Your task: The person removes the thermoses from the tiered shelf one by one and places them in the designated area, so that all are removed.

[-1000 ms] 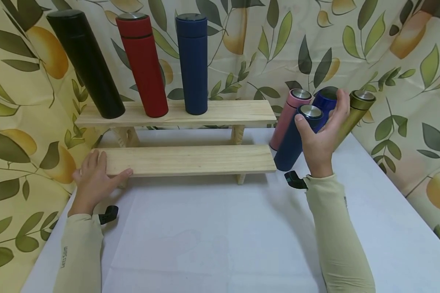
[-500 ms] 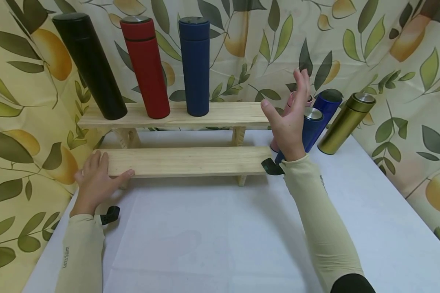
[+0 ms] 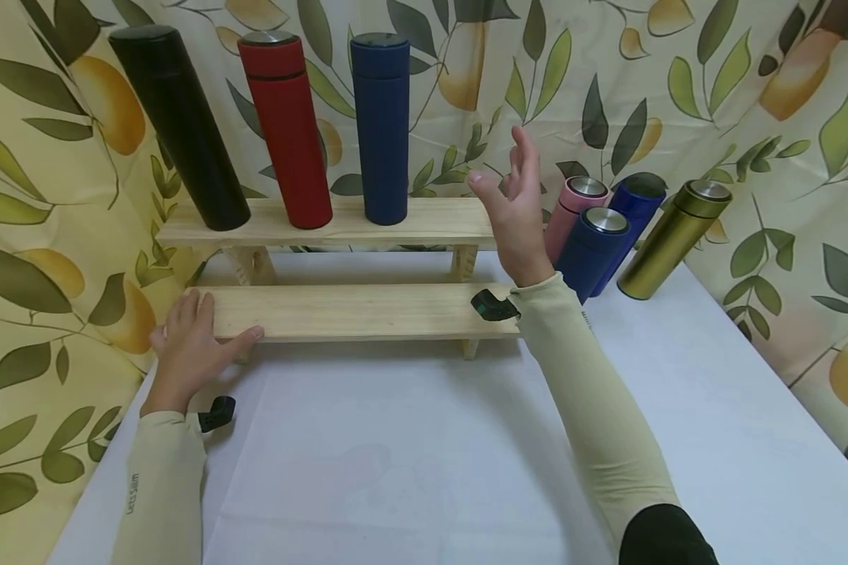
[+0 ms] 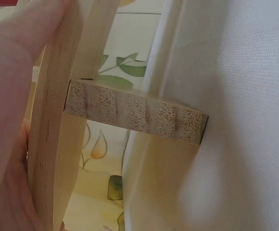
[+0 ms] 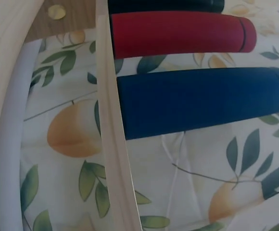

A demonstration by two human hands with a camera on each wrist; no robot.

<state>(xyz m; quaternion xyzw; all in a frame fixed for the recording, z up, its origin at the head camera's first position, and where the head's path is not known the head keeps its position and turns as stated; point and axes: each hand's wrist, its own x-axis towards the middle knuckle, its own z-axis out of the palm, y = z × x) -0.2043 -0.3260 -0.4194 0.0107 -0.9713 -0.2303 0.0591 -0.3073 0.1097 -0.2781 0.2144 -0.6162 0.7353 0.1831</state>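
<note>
My left hand grips the left end of the lower shelf of a two-tier wooden stand, its thumb along the front edge. The left wrist view shows that hand against the board and a leg below. My right hand is raised with spread fingers and holds nothing, overlapping the upper shelf's right end. On the upper shelf stand a black thermos bottle, a red one and a blue one. In the right wrist view the blue bottle is largest.
Right of the stand, a pink bottle, a dark blue bottle, a bright blue bottle and a gold bottle stand on the white-covered table. Leaf-patterned cloth hangs behind and at both sides.
My right hand has moved left, from over the bottles on the table to the upper shelf's right end. My left hand stays on the lower shelf, and the bottles keep their places.
</note>
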